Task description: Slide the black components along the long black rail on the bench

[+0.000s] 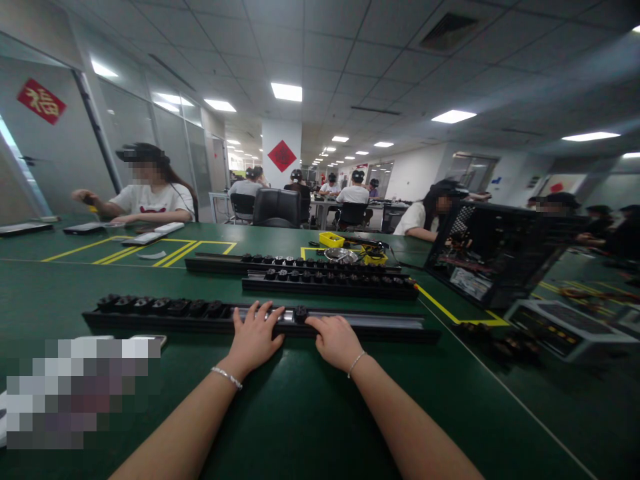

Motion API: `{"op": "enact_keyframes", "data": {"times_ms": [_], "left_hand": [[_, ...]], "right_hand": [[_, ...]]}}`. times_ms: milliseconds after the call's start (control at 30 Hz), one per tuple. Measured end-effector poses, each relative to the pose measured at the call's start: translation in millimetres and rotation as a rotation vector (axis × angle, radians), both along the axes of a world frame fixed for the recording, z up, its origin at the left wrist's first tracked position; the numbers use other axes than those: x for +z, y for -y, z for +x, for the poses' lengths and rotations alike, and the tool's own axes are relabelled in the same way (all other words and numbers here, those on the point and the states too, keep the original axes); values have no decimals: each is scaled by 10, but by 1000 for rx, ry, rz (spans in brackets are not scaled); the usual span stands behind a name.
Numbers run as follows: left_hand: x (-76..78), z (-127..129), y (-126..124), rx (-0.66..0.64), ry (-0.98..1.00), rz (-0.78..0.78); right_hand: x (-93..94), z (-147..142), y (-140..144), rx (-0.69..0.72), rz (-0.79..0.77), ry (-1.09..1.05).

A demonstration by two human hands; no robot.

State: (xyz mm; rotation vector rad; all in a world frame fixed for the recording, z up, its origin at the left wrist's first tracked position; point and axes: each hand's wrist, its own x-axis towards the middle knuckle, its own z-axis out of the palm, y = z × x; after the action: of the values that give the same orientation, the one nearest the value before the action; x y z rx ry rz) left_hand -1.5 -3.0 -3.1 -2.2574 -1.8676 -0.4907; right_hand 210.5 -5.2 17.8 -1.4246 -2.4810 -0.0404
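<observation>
A long black rail [380,323] lies across the green table in front of me, with several round black parts [165,305] seated along its left half. My left hand [254,339] rests on the rail with fingers spread, touching its top. My right hand [334,340] sits just to the right, fingers curled against the rail's near edge beside one black round part [300,312]. Whether the right hand pinches anything is hidden by its own fingers. Both wrists wear thin bracelets.
Two more black rails [330,283] with round parts lie farther back. A yellow bin [331,239] and a metal bowl [341,254] stand behind them. A black open computer case [493,250] stands at the right. A person [150,193] works at the far left; others sit beyond.
</observation>
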Motion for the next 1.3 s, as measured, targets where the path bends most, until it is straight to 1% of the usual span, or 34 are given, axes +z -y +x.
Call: {"op": "enact_keyframes", "data": {"times_ms": [133,467,667,867,1300], "left_hand": [[-4,2,0,4,-2,-3],[-19,-6,-4,7,-5,14],[-27,-8,-18,8,-8,8],[-43,-15,-29,1,0,12],[-57,-16,-23,1,-2,25]], "right_hand": [[-9,13,-15,-6,-10,18],[-42,53,-59,27,-2,-31],[-29,77,-63,30,1,-41],[-6,144,-43,20,-17,11],[1,182,-69,43,-43,-40]]}}
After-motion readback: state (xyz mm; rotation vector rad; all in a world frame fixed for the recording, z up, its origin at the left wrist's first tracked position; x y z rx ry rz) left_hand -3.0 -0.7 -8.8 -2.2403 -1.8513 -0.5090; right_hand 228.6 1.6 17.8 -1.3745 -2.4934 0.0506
